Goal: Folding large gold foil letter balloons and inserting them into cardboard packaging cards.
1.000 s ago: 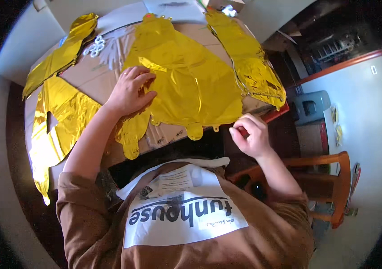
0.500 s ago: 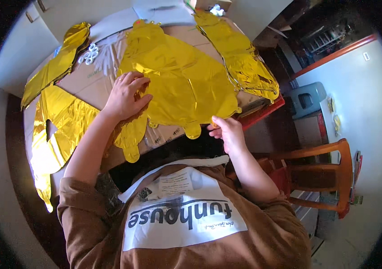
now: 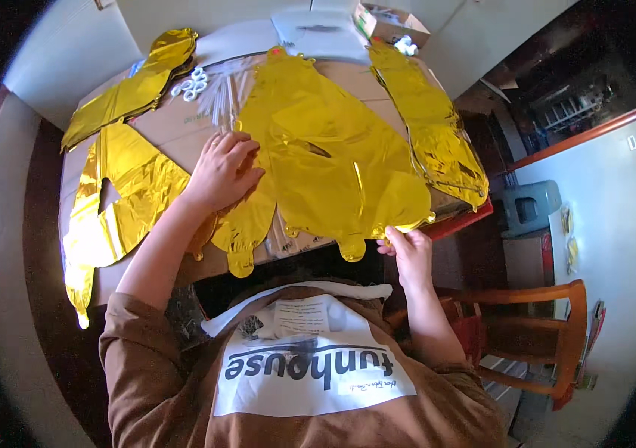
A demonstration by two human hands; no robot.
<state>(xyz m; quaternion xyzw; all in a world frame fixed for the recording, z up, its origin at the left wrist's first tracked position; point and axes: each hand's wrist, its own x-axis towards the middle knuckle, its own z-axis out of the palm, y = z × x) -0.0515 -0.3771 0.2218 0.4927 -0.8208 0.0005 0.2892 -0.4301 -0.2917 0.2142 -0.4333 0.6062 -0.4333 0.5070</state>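
Here, the right hand [image 3: 410, 254] pinches one gold foil sheet [image 3: 329, 187]; the left hand [image 3: 221, 172] half-curls, hold unclear.

Leaves bare cardboard [image 3: 176, 134] free between the left foil piece [image 3: 135, 205] and the middle foil sheet [image 3: 325, 123], barred on the near side by the left hand [image 3: 222, 168]. Meets white rings [image 3: 189, 88] and clear sticks [image 3: 222, 97] farther back. Faces layered foil [image 3: 424, 104] along the right side and a wooden chair [image 3: 531, 323] lower down.
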